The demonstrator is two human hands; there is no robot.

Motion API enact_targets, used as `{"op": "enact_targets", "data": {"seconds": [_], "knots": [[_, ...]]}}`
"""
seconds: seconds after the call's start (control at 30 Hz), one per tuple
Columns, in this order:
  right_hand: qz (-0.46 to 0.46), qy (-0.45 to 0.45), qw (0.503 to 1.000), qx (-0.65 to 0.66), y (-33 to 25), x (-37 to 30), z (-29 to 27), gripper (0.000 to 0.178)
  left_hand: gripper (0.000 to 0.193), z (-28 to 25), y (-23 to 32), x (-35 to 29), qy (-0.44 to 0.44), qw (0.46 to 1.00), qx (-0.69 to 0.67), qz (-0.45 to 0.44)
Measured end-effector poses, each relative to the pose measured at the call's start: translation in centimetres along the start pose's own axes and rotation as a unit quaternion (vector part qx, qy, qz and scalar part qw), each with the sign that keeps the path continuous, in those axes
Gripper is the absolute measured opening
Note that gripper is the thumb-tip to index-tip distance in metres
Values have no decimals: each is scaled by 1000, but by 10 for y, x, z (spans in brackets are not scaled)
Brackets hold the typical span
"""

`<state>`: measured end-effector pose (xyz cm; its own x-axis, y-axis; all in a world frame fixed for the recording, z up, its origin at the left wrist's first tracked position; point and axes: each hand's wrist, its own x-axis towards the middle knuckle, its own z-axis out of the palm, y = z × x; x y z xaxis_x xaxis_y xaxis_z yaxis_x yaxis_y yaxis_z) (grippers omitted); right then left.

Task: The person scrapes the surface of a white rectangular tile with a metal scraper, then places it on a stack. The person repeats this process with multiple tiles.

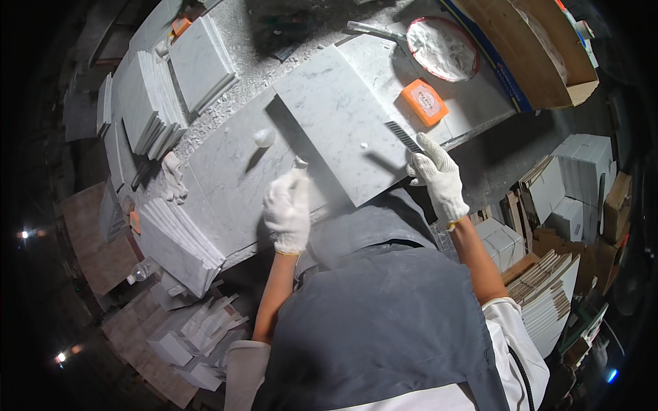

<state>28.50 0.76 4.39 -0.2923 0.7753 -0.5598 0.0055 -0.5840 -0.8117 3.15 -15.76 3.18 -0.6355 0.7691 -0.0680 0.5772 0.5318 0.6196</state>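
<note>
While the left hand (286,212) is held above the near side of a dusty, pale worktop (216,164), stacked tiles (154,103) are ranged farther to its left, and the surrounding room is left dim. Beyond the right hand (440,177), a red-rimmed bowl (442,49) of white material and a cardboard box (541,51) are seen.

Between and ahead of both hands, a marbled slab (329,103) is laid, its near corner brought to the worktop's edge. Room is offered ahead of the left hand, around a small translucent cup (264,138); ahead of the right, an orange block (425,103) is placed.

The left fingers are curled together; whether anything is pinched cannot be told. By the right fingers, a dark striped strip (403,135) is gripped at the slab's right edge.
</note>
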Motion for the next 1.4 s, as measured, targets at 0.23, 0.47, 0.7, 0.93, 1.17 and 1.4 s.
{"op": "enact_targets", "data": {"seconds": [0.23, 0.47, 0.7, 0.93, 1.17, 1.4], "knots": [[173, -180, 950, 185, -2, -16, -6, 30, 66, 6, -48, 68, 128, 988, -24, -83], [59, -129, 990, -2, -8, -18, 0, 52, 57, 24, -72, 115, 141, 959, -211, -123], [-204, -46, 897, -389, 0, -24, 20, 41, 45, 17, -48, 107, 205, 935, -274, -89], [-221, -59, 822, -521, -12, -24, 30, 38, 43, 4, -4, 49, 154, 904, -399, -20], [-264, -42, 776, -571, -9, -12, 40, 37, 48, 5, 17, 22, 140, 915, -374, -58], [-329, -31, 797, -506, -3, -2, 40, 36, 48, 1, 20, 12, 114, 915, -382, -59]]}}
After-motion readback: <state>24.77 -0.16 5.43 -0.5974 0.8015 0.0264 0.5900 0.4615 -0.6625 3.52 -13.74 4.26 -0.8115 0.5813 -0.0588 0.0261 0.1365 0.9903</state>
